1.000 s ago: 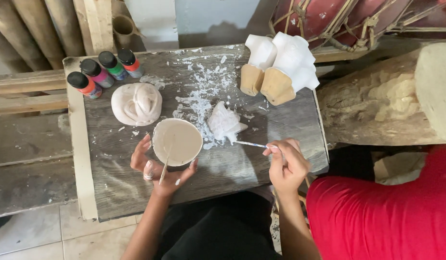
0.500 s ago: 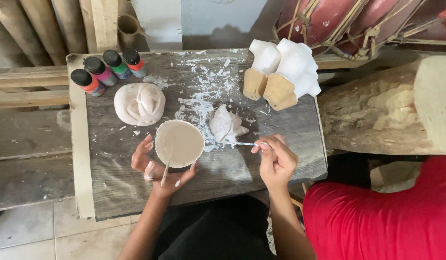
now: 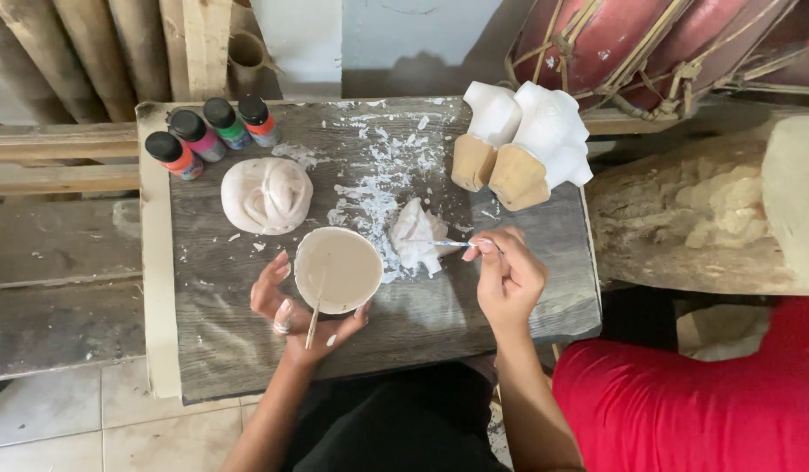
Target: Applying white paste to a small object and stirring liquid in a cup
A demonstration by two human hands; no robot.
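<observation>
While the left hand (image 3: 291, 316) cups the round bowl of pale paste (image 3: 338, 269) from below and from its near side, the right hand (image 3: 508, 278) works a thin tool (image 3: 441, 243) at the small white lump (image 3: 418, 243) lying just beyond its fingertips. Left-hand fingers are curled partly closed around the bowl's rim, and a slim wooden stick (image 3: 314, 318) is pinned between them, its upper end resting in the paste. Right-hand fingers are pinched shut on the tool's handle, pen-fashion; the tip touches the lump.

Step in hand, as judged: applying or shaping paste on the lump, with the bowl held ready just left of it. The next move would call for a steady, light stroke with the tool, the bowl kept level, and the lump kept from sliding on the grey wooden bench (image 3: 247, 350), which is smeared with white residue (image 3: 383, 175) beyond the right hand.

Farther from the left hand lies a larger folded white piece (image 3: 266, 194); beyond that stand four paint bottles (image 3: 208, 133). Two white figures on tan bases (image 3: 520, 140) stand beyond the right hand.
</observation>
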